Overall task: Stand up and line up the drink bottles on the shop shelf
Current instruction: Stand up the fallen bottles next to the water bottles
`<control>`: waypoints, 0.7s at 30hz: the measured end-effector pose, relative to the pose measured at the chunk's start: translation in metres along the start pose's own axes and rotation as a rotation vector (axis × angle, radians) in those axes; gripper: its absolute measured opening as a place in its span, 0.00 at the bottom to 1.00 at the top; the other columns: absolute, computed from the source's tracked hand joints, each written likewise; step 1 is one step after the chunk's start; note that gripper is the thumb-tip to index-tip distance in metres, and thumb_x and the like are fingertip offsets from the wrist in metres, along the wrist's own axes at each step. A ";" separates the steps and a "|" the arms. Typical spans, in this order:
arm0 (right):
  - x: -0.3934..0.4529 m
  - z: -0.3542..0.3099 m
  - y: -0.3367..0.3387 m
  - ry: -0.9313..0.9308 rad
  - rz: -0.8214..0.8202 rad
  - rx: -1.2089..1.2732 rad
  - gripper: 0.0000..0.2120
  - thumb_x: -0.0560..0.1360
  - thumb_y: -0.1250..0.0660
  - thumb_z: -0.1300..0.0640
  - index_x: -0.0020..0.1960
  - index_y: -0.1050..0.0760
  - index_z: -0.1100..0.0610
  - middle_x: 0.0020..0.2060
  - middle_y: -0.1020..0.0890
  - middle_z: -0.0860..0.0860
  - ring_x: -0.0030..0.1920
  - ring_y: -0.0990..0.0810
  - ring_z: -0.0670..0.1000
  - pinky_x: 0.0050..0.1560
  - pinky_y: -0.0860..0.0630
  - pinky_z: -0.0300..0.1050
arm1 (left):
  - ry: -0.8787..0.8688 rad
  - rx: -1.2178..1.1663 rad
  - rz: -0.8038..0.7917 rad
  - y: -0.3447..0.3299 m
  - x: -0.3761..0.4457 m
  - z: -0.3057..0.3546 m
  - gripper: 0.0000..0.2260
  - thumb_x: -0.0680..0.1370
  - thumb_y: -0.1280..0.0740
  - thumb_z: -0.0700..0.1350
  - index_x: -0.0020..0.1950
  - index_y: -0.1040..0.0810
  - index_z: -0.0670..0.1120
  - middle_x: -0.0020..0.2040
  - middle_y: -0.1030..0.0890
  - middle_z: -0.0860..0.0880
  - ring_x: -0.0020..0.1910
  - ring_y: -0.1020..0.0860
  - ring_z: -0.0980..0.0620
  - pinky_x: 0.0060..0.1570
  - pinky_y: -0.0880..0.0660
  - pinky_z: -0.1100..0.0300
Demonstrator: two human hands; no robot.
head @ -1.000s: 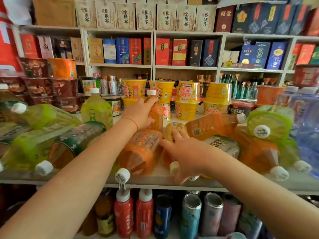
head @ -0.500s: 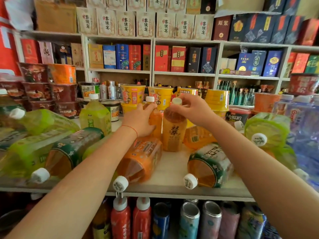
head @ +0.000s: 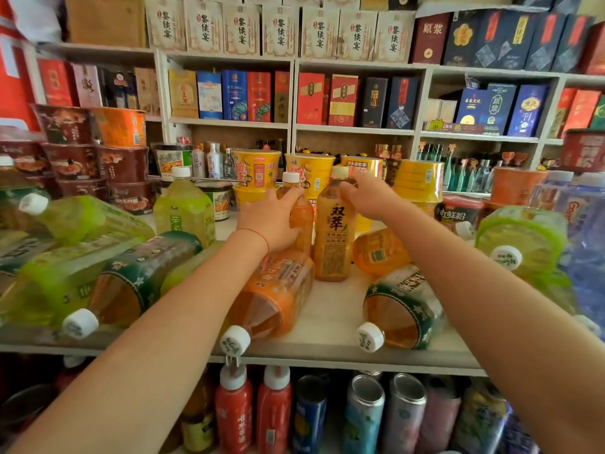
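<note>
Two orange drink bottles stand side by side at the middle of the white shelf (head: 327,322). My left hand (head: 271,221) grips the left orange bottle (head: 302,217) around its body. My right hand (head: 366,194) holds the neck of the yellow-labelled bottle (head: 334,237), which stands upright beside it. A green bottle (head: 183,211) stands upright further left. An orange bottle (head: 278,296), two green-banded tea bottles (head: 131,283) (head: 402,309), another orange one (head: 376,253) and several green ones (head: 82,217) lie on their sides.
Yellow noodle cups (head: 258,172) stand right behind the upright bottles, dark noodle bowls (head: 98,158) at the back left. Large water bottles (head: 582,224) crowd the right end. Cans and red bottles (head: 234,407) fill the shelf below. Boxed goods line the wall shelves.
My right hand lifted the yellow-labelled bottle from lying at the shelf's front and stood it upright next to the bottle in my left hand. My left hand stayed put.
</note>
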State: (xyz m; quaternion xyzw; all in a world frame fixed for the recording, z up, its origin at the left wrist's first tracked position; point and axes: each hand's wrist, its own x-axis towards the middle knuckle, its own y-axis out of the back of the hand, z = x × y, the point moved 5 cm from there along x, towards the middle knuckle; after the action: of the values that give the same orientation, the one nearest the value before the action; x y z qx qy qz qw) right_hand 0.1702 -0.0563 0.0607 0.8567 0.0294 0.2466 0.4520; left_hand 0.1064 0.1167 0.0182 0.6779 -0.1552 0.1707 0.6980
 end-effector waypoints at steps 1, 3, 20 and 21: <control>-0.007 0.005 0.008 0.010 -0.035 -0.103 0.16 0.84 0.44 0.48 0.59 0.26 0.59 0.47 0.21 0.54 0.43 0.24 0.51 0.37 0.30 0.45 | 0.013 0.020 -0.025 0.002 -0.001 0.002 0.33 0.78 0.35 0.60 0.79 0.47 0.61 0.74 0.34 0.39 0.67 0.27 0.38 0.65 0.31 0.43; -0.022 0.018 0.027 0.015 -0.103 -0.377 0.18 0.84 0.43 0.48 0.58 0.23 0.60 0.50 0.19 0.56 0.47 0.22 0.54 0.43 0.27 0.47 | 0.052 0.119 -0.023 0.007 -0.003 0.011 0.34 0.78 0.35 0.58 0.80 0.47 0.55 0.77 0.40 0.36 0.74 0.37 0.34 0.69 0.35 0.40; -0.087 0.084 0.086 0.033 -0.145 -0.721 0.17 0.77 0.30 0.58 0.63 0.31 0.55 0.56 0.20 0.54 0.55 0.21 0.57 0.58 0.22 0.56 | -0.024 0.063 0.008 -0.012 0.008 0.112 0.40 0.78 0.35 0.62 0.82 0.53 0.50 0.81 0.61 0.35 0.80 0.55 0.35 0.77 0.47 0.39; -0.086 0.080 0.086 0.058 -0.137 -0.673 0.15 0.77 0.30 0.58 0.60 0.31 0.55 0.53 0.20 0.54 0.52 0.21 0.56 0.55 0.20 0.55 | -0.016 0.048 0.016 -0.012 0.008 0.112 0.40 0.78 0.37 0.63 0.82 0.52 0.49 0.81 0.59 0.35 0.80 0.55 0.35 0.78 0.48 0.40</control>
State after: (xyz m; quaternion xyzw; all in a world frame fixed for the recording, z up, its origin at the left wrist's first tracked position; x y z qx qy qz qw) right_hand 0.1163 -0.1913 0.0568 0.6483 0.0170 0.2359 0.7237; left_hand 0.1207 0.0042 0.0146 0.6947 -0.1621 0.1744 0.6788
